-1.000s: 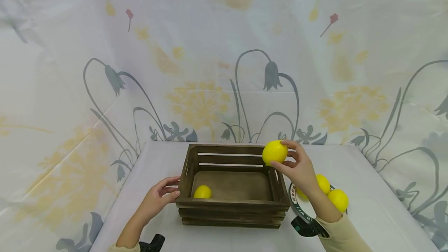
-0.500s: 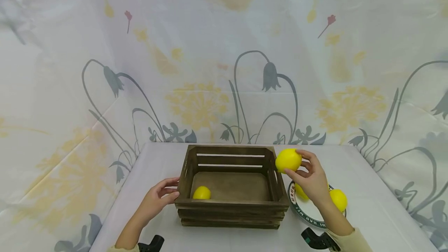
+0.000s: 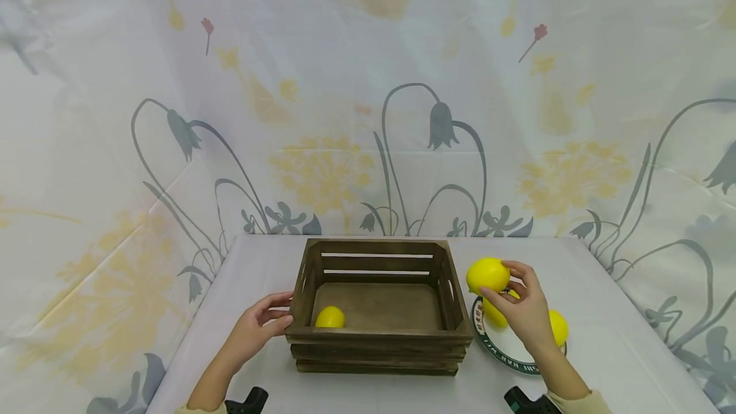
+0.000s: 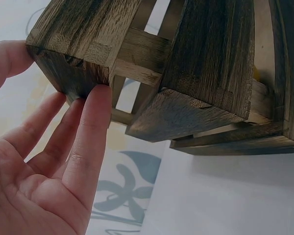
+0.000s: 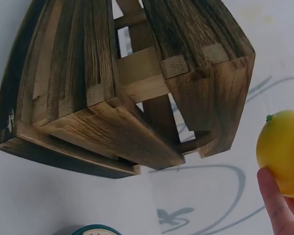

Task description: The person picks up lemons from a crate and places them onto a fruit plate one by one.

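Observation:
My right hand (image 3: 526, 312) pinches a yellow lemon (image 3: 487, 275) between thumb and fingers, above the back left of a plate. In the right wrist view that lemon (image 5: 282, 152) shows a green tip, with a finger beneath it. A dark brown slatted wooden crate (image 3: 376, 344) stands in the middle of the table; another lemon (image 3: 330, 317) lies inside at its front left. My left hand (image 3: 255, 329) touches the crate's left end. Close up, the left fingers (image 4: 90, 127) are nearly straight and rest against the crate's upper board (image 4: 71, 73).
Right of the crate sits a white plate with a green patterned rim (image 3: 506, 361). It bears a lemon (image 3: 494, 313) at its left and one (image 3: 558, 328) at its right, partly hidden by my right hand. A floral cloth (image 3: 368, 114) hangs behind the white table (image 3: 264, 260).
My right hand has carried its lemon right and down, from over the crate's right end to over the plate. My left hand stays at the crate; the crate has not moved.

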### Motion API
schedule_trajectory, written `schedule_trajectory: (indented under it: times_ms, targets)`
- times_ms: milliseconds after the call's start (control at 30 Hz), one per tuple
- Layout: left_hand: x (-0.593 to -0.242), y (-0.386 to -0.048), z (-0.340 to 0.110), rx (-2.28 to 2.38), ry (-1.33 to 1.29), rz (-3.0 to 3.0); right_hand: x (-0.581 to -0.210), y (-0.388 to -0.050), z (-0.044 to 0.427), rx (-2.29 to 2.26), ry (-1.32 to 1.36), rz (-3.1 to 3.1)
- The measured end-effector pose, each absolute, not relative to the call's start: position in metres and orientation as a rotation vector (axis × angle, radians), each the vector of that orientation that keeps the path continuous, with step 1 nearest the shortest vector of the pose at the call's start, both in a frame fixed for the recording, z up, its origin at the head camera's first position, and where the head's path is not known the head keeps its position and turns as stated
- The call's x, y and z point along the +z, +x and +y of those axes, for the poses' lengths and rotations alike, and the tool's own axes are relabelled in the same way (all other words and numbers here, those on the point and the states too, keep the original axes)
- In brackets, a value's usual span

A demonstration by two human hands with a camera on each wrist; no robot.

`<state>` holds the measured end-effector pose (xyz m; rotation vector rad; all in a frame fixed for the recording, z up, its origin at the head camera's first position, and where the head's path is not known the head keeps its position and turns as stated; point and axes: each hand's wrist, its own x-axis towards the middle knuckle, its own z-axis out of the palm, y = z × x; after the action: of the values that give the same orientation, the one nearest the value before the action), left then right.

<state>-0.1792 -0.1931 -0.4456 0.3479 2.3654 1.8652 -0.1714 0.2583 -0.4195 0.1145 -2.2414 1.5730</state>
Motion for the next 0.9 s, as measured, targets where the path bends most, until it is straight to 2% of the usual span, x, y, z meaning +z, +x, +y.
schedule_trajectory:
  times_ms: [900]
  targets:
    - [-0.447,-0.181,-0.193,1.863,0.356,2.375,-0.485,-0.166,0.270,1.618,-0.460,-2.333]
